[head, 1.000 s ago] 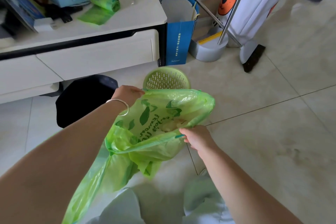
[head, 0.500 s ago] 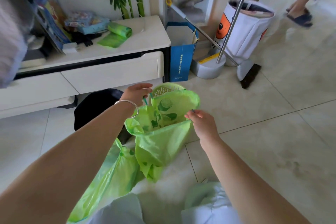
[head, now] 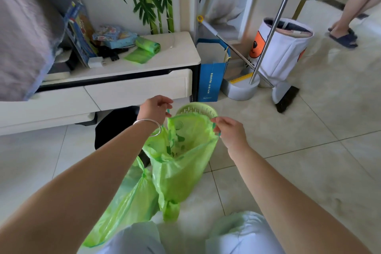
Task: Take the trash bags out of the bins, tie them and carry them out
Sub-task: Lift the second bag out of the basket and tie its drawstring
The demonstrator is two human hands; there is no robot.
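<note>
— What bounds the space?
— The white cabinet (head: 115,90) edges the left; pale tiled floor (head: 309,171) lies bare to the right.

— And the trash bag (head: 181,163)?
— It hangs off the floor, just in front of the green bin (head: 198,109).

— The hands?
— The left hand (head: 153,110) and right hand (head: 231,133) each pinch its drawstring, mouth pulled apart.

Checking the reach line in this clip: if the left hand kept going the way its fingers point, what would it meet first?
Probably the green slotted bin: the left hand, pinching the green trash bag, points right toward its rim. Depth is unclear from this one view.
</note>
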